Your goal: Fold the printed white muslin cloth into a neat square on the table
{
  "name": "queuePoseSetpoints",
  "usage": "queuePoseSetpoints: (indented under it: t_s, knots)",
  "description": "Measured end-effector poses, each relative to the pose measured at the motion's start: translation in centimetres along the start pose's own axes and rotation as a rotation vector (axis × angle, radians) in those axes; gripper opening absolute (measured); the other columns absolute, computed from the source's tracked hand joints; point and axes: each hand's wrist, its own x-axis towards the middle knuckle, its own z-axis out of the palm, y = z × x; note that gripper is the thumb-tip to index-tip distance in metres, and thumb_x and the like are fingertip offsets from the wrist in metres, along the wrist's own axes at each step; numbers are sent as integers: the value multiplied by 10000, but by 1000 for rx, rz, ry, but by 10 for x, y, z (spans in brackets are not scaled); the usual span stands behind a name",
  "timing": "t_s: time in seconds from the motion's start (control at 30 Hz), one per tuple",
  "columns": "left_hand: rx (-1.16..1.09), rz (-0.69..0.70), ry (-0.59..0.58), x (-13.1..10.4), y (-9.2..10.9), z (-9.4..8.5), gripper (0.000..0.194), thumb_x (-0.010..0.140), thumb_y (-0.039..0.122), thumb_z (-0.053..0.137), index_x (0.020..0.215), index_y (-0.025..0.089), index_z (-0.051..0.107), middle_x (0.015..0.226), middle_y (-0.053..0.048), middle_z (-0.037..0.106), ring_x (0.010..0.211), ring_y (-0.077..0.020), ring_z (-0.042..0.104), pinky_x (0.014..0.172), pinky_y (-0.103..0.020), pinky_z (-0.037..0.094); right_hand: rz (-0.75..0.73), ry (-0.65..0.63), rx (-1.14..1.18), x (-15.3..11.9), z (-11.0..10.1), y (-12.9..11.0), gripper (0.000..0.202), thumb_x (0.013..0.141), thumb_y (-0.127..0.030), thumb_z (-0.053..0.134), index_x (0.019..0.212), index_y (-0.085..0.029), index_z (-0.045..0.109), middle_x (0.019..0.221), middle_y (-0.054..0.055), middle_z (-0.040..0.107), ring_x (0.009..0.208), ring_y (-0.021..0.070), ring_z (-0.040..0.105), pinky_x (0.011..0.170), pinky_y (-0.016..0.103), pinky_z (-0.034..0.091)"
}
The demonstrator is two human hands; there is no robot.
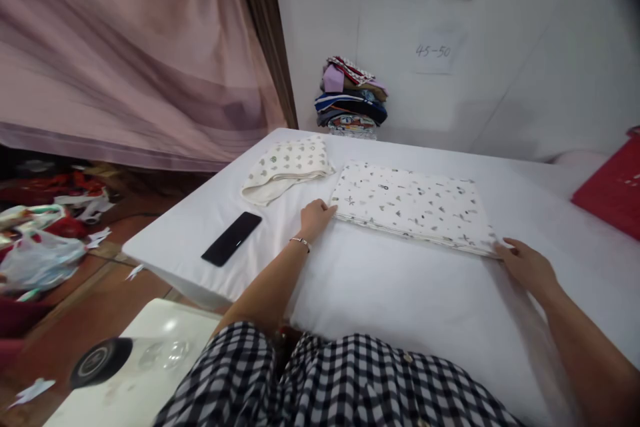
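Observation:
A white cloth [410, 203] with small grey-green prints lies folded into a flat rectangle on the white-covered table. My left hand [317, 219] pinches its near left corner, fingers closed on the edge. At the near right corner, my right hand [527, 268] grips the same cloth between thumb and fingers. The near edge between them shows several stacked layers. Left of this cloth lies a second cream cloth [293, 163] with rows of small green motifs, loosely folded and apart from my hands.
A black phone [232, 238] lies on the white table covering [395, 293]. Folded clothes [353, 103] are stacked at the back wall. A red object [613, 183] sits at the right edge. A white stool [165, 320] with a dark round object [101, 362] stands lower left, near floor-level plastic bags [43, 257].

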Motion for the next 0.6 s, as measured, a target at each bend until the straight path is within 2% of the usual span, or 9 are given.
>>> queuePoseSetpoints:
  t_s: [0.1, 0.2, 0.27, 0.43, 0.6]
  knots:
    - [-33, 11, 11, 1, -3, 2, 288, 809, 483, 570, 719, 210, 549, 749, -11, 648, 751, -178, 597, 729, -293, 410, -89, 73, -64, -11, 0, -6, 556, 858, -531, 397, 1225, -161, 590, 1116, 177, 654, 945, 311, 617, 792, 416, 449]
    - [-94, 43, 7, 1, -8, 3, 325, 823, 520, 541, 735, 209, 569, 743, -4, 642, 728, -164, 590, 740, -294, 422, -306, 194, -67, -22, 3, -21, 500, 887, -482, 390, 1232, -173, 578, 1280, 176, 572, 1121, 308, 550, 891, 426, 438]
    - [-132, 78, -17, 0, -12, 3, 313, 798, 523, 579, 802, 211, 605, 790, -4, 650, 752, -161, 595, 755, -289, 432, -456, 196, -5, -30, 6, -40, 452, 894, -459, 402, 1204, -192, 594, 1289, 142, 574, 1181, 292, 517, 949, 421, 428]
    - [-123, 159, -89, 0, -20, -1, 374, 684, 361, 717, 1019, 214, 640, 984, -22, 656, 920, -185, 601, 821, -284, 451, -784, -5, 150, -50, 26, -123, 332, 907, -424, 429, 1074, -254, 660, 1177, 74, 646, 1115, 266, 566, 961, 441, 443]
    - [-138, 213, -122, 2, -26, -1, 375, 673, 254, 713, 1036, 206, 634, 1023, -32, 646, 963, -188, 597, 855, -285, 457, -1013, -137, 242, -63, 57, -218, 281, 913, -359, 447, 1022, -248, 680, 1112, 61, 671, 1045, 243, 594, 928, 412, 460]
